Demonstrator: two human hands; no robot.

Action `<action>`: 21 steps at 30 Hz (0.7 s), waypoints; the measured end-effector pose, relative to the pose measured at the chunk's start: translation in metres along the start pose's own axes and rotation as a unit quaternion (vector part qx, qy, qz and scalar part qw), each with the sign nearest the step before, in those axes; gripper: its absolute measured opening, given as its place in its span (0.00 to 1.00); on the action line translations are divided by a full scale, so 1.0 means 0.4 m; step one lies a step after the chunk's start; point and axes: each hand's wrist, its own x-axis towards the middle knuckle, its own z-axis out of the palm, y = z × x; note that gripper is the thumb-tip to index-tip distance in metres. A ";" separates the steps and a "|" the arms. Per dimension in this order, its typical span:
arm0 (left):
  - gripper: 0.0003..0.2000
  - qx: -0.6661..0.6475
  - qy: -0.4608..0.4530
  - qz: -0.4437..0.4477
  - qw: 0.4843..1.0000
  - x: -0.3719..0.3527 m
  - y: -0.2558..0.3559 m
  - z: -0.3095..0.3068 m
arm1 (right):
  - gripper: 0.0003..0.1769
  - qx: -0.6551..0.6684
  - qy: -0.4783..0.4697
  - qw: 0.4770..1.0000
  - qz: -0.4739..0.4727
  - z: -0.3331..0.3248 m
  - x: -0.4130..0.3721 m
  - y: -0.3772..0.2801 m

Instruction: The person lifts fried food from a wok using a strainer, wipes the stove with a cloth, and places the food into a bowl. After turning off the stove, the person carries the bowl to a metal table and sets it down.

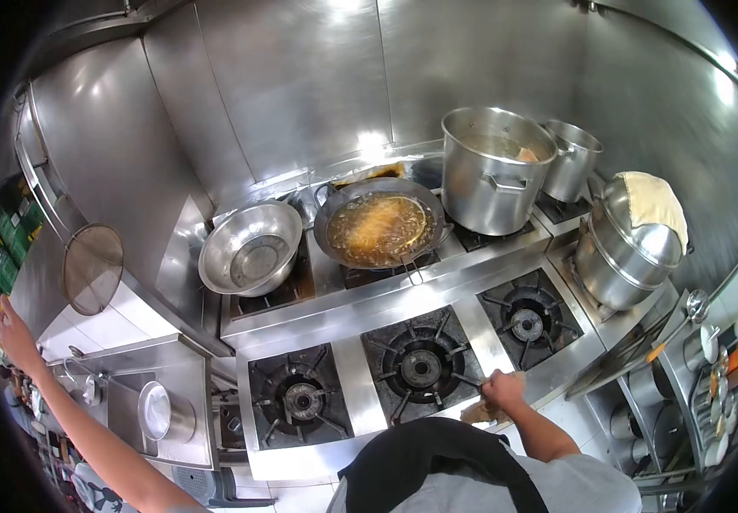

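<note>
My left arm stretches far out to the left, and my left hand is raised near the view's edge with a finger pointing up. It looks open, with nothing visible in it, below a hanging round mesh strainer. At the stove's front edge, my right hand is closed around a brown cloth, beside the middle front burner. On a back burner, a dark wok holds bubbling oil with golden food in it. A wire handle sticks out over the wok's near rim.
A wide metal bowl sits left of the wok. To its right stand a large stockpot, a smaller pot and a lidded steamer with a cloth. A metal sink holds another pot. Utensils hang at right.
</note>
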 end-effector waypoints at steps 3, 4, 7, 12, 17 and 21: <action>0.30 -0.006 -0.045 -0.062 0.997 -0.006 0.027 -0.029 | 0.18 -0.006 -0.019 1.000 0.013 -0.009 -0.002 -0.008; 0.30 -0.006 -0.046 -0.062 0.997 -0.006 0.028 -0.028 | 0.18 -0.003 -0.022 1.000 0.016 -0.013 -0.003 -0.009; 0.31 0.006 -0.039 -0.073 0.997 0.002 0.021 -0.019 | 0.18 0.001 -0.022 1.000 0.017 -0.005 0.001 -0.006; 0.21 0.052 0.071 0.117 0.989 0.013 -0.096 0.101 | 0.18 -0.023 -0.020 1.000 0.004 0.005 0.008 0.001; 0.19 0.102 0.125 0.147 0.976 0.013 -0.069 0.063 | 0.17 -0.016 -0.002 1.000 -0.005 0.007 0.006 -0.004; 0.21 0.006 0.146 0.056 0.988 -0.003 -0.011 0.034 | 0.17 -0.015 -0.013 1.000 0.015 -0.005 0.003 -0.015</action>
